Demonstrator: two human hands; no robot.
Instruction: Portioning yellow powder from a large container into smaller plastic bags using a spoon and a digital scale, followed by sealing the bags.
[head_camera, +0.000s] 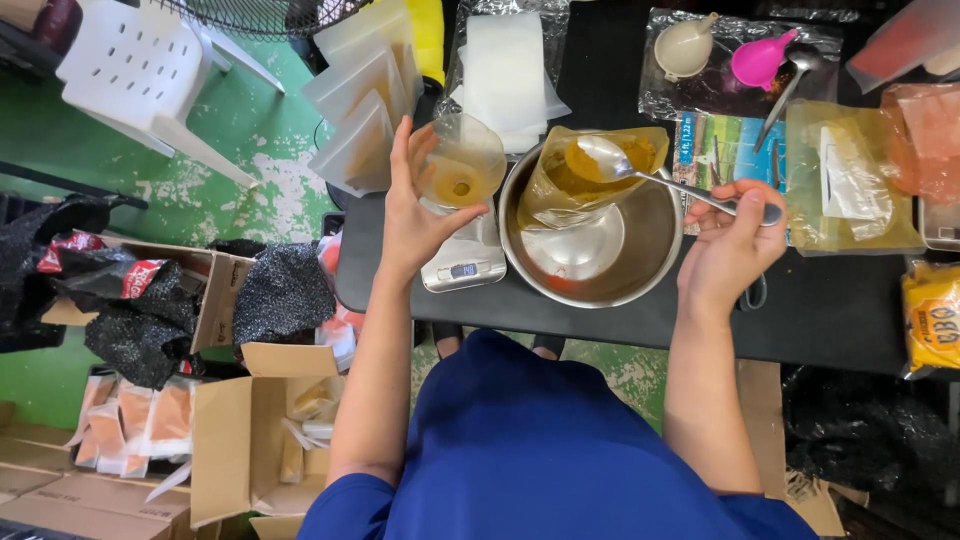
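1. The left hand has its grip closed around a small clear pouch with a little yellow powder at its bottom, holding it open and upright above a small digital scale on the black bench.
2. The right hand grips the handle of a metal spoon, fingers curled shut round it; the spoon's bowl sits at the mouth of a larger clear bag of yellow powder.
3. That bag stands tilted inside a steel mixing bowl, just beside the scale on its right.
4. Behind the pouch lies a stack of empty white pouches; more of them lean at the bench's left end.
5. At the far right of the bench, a white funnel and a pink funnel rest on a clear plastic bag, near a second spoon.
6. On the green floor to the left stand a white plastic chair and open cardboard boxes holding filled packets.
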